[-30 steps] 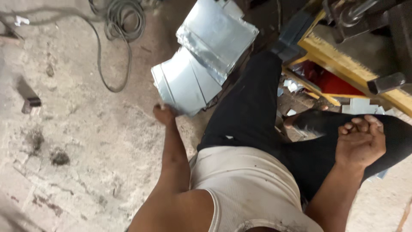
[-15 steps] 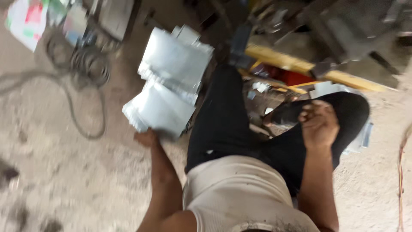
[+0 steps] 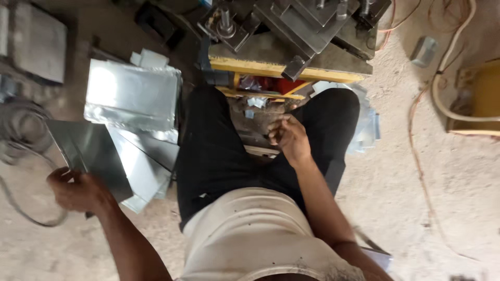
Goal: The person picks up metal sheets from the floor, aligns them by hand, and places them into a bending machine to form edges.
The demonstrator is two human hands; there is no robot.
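I sit on a dusty floor in black trousers, looking down. My left hand (image 3: 78,190) grips the near corner of a thin grey metal sheet (image 3: 91,156), lifted off a stack of shiny metal sheets (image 3: 133,99) to my left. My right hand (image 3: 289,138) hovers between my knees with fingers loosely curled, holding nothing that I can see, just in front of a press machine with a yellow base bar (image 3: 281,70).
Cut metal pieces (image 3: 367,130) lie behind my right knee. Coiled cable (image 3: 21,130) sits at the far left. Orange and white cables (image 3: 442,78) trail at right, beside a yellow box (image 3: 479,99). Scraps and a red part lie under the machine.
My head has swung right and nearer the machine. My left hand has picked one sheet up from the stack. My right hand has come off my knee toward the middle.
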